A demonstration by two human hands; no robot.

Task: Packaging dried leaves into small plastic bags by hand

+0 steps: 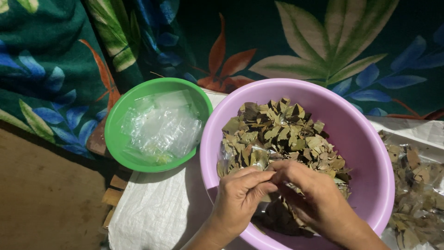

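Left hand point(240, 196): grip pinched on a small clear bag point(243, 155), thumb and fingers meeting the right hand's fingertips.
Right hand point(314, 196): grip clenched on the same bag's edge, just beside the left.
Dried leaves point(282, 134): heaped beyond and under both grips, inside the purple basin point(365, 153).
Green bowl point(121, 118): set left of the left grip; clear bags are held in it.
White sack point(157, 208): spread beneath both bowls.
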